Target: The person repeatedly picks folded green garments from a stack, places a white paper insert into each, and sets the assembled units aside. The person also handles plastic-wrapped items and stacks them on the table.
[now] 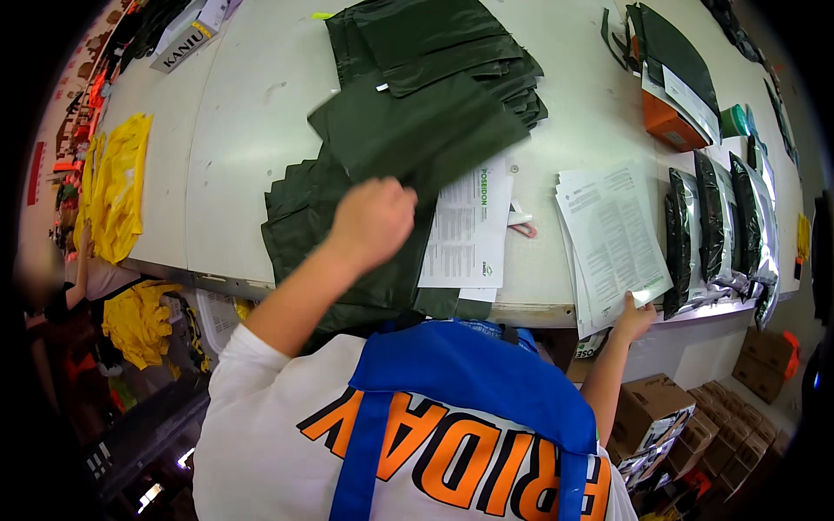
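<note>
My left hand (373,221) is closed on the near edge of a folded dark green fabric piece (417,130), which is lifted and blurred by motion. Below it lies a pile of similar dark green pieces (304,204); a taller stack (434,43) stands behind. My right hand (637,317) pinches the near right corner of a printed white sheet (612,234), the top one of a loose stack at the table's front edge. Between the hands, more printed sheets (460,234) lie partly under the green fabric, with a small pink-handled tool (523,229) beside them.
Several dark packed bags (714,217) line the table's right edge. Behind them stands an orange box (665,122) with papers and dark fabric. Yellow garments (122,187) lie at the left, near another person's arm (82,260). Cardboard boxes (651,408) are stacked below right.
</note>
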`<action>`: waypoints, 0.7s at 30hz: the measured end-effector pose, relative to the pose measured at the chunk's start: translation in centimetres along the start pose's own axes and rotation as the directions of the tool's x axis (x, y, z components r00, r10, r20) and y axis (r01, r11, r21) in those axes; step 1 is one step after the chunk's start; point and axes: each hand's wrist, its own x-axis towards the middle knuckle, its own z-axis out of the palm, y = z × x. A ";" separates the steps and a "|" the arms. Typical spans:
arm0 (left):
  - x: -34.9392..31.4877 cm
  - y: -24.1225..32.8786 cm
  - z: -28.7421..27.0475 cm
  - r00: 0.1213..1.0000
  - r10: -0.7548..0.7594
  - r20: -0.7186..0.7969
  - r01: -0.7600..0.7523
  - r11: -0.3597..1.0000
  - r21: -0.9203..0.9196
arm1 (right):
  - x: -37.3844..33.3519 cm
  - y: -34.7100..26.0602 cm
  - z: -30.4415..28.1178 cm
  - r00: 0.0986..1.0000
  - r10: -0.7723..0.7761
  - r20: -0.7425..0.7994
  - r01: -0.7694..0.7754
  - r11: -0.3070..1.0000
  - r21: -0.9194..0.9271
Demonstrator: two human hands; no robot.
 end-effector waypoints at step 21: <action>-2.9 3.2 4.8 0.881 -0.473 0.003 0.412 0.765 -0.495 | -4.4 -11.0 -5.9 0.820 -0.236 0.521 -0.094 0.843 0.529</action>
